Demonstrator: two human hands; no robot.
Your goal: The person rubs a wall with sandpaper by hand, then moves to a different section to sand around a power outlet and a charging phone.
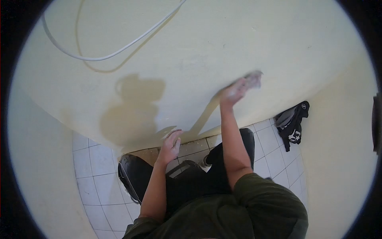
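Observation:
My right hand (234, 93) reaches up and right to the pale yellow wall (191, 36), palm side toward it. Its fingers are smeared by motion and lie over a thin, dusty greyish piece (254, 80) pressed flat at the wall; I cannot tell its kind. Lower down, my left hand (172, 146) is held above my knees close to the foot of the wall. Its fingers are stretched out and loosely curved, holding nothing. Pale dust coats the fingers of both hands.
A white cable (95, 59) hangs in a loop at upper left. Black clothing with white print (292, 123) lies in the right corner. White floor tiles (105, 189) run between side walls. My bent knees (135, 171) are near the wall, where my shadow falls.

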